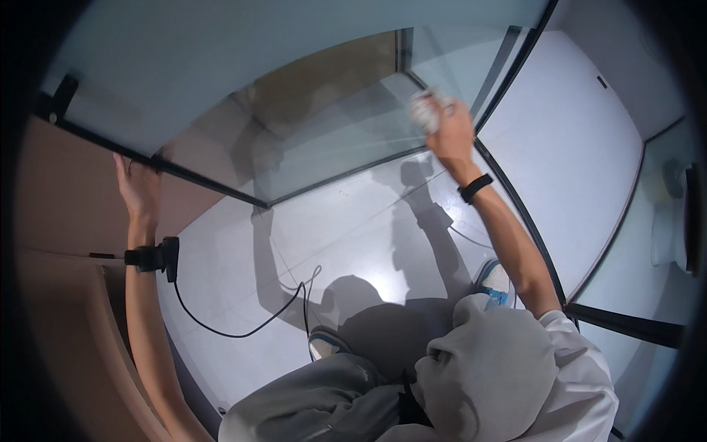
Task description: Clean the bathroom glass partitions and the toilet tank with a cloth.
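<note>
A large glass door (342, 160) with a thin black frame spans the upper part of the head view. At its left edge, my left hand (141, 185) grips the black frame (210, 185); the fingertips are hidden behind it. My right hand (453, 132) is blurred and holds a crumpled white cloth (424, 113) at the glass, near the door's right side. Whether the cloth presses on the pane cannot be told for certain. Through the glass show a brown panel and pale surfaces, mixed with reflections.
A black cable (237, 335) hangs from the device on my left wrist (152, 257) and loops above the pale tiled floor (353, 221). My shoes (328, 345) stand on these tiles. Another black-framed glass panel (635, 342) is at right. Brown cabinetry (55, 331) lies beside my left arm.
</note>
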